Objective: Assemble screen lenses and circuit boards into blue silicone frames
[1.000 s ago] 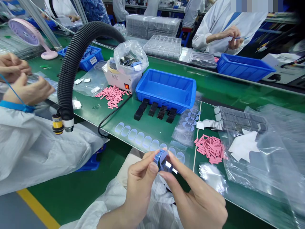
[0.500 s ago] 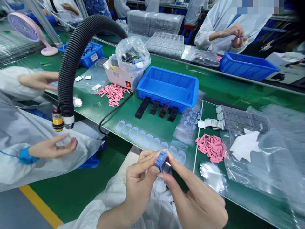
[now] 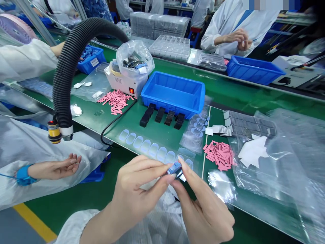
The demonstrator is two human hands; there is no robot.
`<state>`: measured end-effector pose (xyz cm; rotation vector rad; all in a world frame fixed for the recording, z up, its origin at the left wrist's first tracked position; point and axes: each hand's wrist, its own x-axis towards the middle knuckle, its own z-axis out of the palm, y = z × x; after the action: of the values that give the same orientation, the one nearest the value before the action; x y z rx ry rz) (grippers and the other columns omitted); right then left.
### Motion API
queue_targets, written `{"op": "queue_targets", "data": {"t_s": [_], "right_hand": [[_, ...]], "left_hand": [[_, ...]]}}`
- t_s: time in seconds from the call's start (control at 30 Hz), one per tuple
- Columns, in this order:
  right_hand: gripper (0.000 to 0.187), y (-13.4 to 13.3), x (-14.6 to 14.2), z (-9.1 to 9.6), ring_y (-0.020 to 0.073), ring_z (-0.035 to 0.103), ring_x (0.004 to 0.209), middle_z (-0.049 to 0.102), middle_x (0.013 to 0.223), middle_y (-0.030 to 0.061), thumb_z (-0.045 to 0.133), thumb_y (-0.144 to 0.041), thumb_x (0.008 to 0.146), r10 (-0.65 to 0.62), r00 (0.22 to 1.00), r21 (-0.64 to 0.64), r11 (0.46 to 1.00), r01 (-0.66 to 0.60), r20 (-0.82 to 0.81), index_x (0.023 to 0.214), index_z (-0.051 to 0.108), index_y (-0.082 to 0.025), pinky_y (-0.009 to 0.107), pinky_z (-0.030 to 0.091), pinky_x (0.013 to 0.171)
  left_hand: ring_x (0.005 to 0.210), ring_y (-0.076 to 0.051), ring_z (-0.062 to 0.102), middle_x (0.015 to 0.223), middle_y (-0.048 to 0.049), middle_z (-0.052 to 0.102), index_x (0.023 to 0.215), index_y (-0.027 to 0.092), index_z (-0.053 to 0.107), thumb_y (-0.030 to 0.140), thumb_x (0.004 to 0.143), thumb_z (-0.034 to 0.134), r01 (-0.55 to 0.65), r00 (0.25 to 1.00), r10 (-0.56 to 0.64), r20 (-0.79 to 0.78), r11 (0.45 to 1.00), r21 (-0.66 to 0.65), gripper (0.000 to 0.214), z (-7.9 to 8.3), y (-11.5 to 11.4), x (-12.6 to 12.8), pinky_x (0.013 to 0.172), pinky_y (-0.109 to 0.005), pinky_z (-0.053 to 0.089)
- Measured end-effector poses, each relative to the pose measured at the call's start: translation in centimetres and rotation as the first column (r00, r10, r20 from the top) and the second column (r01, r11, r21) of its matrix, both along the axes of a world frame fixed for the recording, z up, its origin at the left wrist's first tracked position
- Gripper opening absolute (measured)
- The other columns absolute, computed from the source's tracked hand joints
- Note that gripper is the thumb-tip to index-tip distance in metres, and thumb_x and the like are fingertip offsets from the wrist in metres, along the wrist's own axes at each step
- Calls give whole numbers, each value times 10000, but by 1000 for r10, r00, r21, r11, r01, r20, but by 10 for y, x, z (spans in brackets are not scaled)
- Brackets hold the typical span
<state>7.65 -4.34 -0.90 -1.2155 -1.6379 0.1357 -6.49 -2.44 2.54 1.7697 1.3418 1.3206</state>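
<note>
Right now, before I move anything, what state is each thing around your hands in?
small blue part, pinched between both hands
left hand, closed on the part
right hand, closed on the part
blue plastic tray, upright on the bench
white bench unit, red indicator lit
clear plastic bag, open, holding dark and blue parts
pink strips, loose, scattered
co-worker's hand, open, palm up

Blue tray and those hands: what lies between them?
In the head view, black blocks sit below the blue tray, then a row of clear rounded pieces nearer the left hand and right hand, which pinch a small blue part.
</note>
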Motion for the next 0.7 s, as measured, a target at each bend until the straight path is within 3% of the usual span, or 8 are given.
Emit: {"op": "queue_targets", "data": {"t_s": [0.1, 0.2, 0.3, 0.53, 0.7], "right_hand": [[482, 4, 7, 1, 232, 701, 900, 707, 1076, 20, 716, -116, 768, 133, 977, -90, 985, -150, -168, 1210, 604, -275, 341, 604, 791], [216, 9, 16, 6, 196, 688, 911, 722, 986, 14, 611, -177, 863, 263, 893, -259, 893, -369, -365, 1048, 661, -276, 306, 595, 775], [127, 12, 23, 11, 146, 667, 843, 698, 866, 5, 561, -176, 892, 333, 820, -283, 822, -494, -465, 937, 645, -259, 237, 573, 707], [173, 13, 27, 7, 146, 626, 818, 660, 858, 24, 545, -93, 869, 374, 838, -231, 843, -485, -397, 960, 612, -224, 260, 529, 703], [193, 13, 26, 7, 154, 640, 757, 664, 814, 25, 539, -50, 837, 386, 893, -159, 890, -427, -232, 942, 599, -201, 280, 531, 677]], "left_hand": [[658, -137, 654, 800, -22, 758, 983, 181, 713, 52, 770, 650, 87, 996, -80, -46, 981, 176, 257, -2, 1, -4, 620, -262, 504], [674, -129, 651, 815, -45, 752, 956, 134, 688, 53, 795, 616, 136, 989, -118, -89, 962, 239, 194, -4, 1, -5, 626, -257, 508], [714, -132, 644, 826, -64, 744, 955, 107, 670, 54, 813, 594, 181, 982, -158, -103, 944, 277, 169, -4, 0, -5, 656, -257, 508], [778, -142, 629, 843, -50, 711, 959, 139, 668, 222, 816, 650, 217, 975, -210, -69, 968, 123, 165, 2, 4, -2, 724, -262, 499], [640, -116, 577, 689, -11, 672, 841, 163, 665, 218, 830, 639, 199, 980, -199, -17, 969, 147, 62, -3, 7, 6, 632, -253, 472]]}}
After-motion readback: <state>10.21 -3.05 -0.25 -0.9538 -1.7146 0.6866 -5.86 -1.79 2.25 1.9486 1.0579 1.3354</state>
